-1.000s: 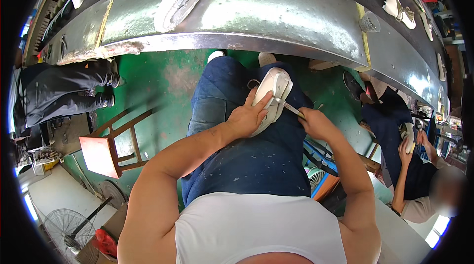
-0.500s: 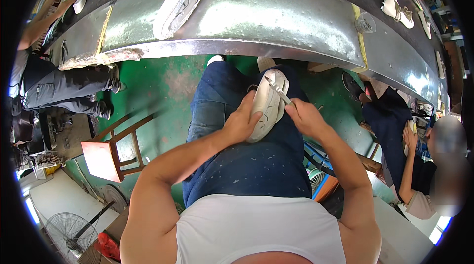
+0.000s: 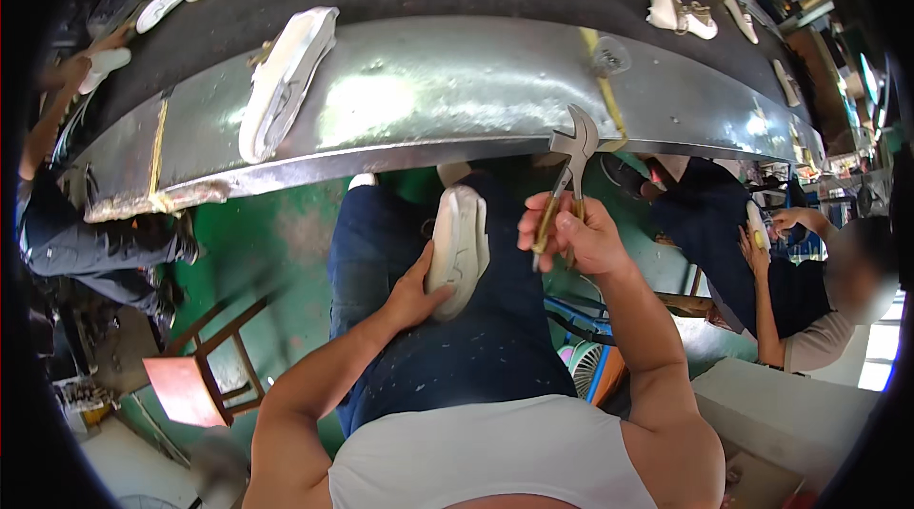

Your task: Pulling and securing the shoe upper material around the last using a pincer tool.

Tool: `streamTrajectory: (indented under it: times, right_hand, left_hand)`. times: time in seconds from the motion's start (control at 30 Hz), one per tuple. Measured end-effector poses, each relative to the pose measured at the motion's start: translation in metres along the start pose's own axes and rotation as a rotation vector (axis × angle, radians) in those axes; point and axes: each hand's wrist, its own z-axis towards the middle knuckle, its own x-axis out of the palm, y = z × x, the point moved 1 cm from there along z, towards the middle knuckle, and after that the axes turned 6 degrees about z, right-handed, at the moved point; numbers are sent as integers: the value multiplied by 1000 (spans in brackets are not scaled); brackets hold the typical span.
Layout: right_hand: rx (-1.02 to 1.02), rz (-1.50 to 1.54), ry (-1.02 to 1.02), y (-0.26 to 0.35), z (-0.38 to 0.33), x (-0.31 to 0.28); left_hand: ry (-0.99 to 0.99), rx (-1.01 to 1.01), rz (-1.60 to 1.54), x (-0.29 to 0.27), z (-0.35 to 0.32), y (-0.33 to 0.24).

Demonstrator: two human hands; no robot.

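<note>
Steadying the white shoe [image 3: 457, 257] on the thighs [image 3: 367, 257], clamped in the left grip [image 3: 415, 298]; holding pincers [image 3: 574, 159] apart, clasped in the right grip [image 3: 592, 238]. Probably pausing in tool work; calling next for a steady shoe.

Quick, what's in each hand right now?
Left hand: closed on a white shoe.
Right hand: loosely closed, holding metal pliers.

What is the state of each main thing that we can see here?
Lap shoe: gripped by the left hand
Pincers: held in the right hand, apart from the lap shoe; jaw opening unclear
Bench shoe: lying untouched on the metal bench edge
Clear cup: resting there; contents unclear
Stool: standing, unoccupied
</note>
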Motion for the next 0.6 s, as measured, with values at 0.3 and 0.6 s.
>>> streamTrajectory:
  times: [0.3, 0.6]
  right_hand:
    - [-61, 84, 24, 7, 4, -6]
    - [-73, 30, 24, 9, 2, -5]
  left_hand:
    - [8, 61, 92, -2, 6, 5]
    - [110, 81, 100, 1, -1, -10]
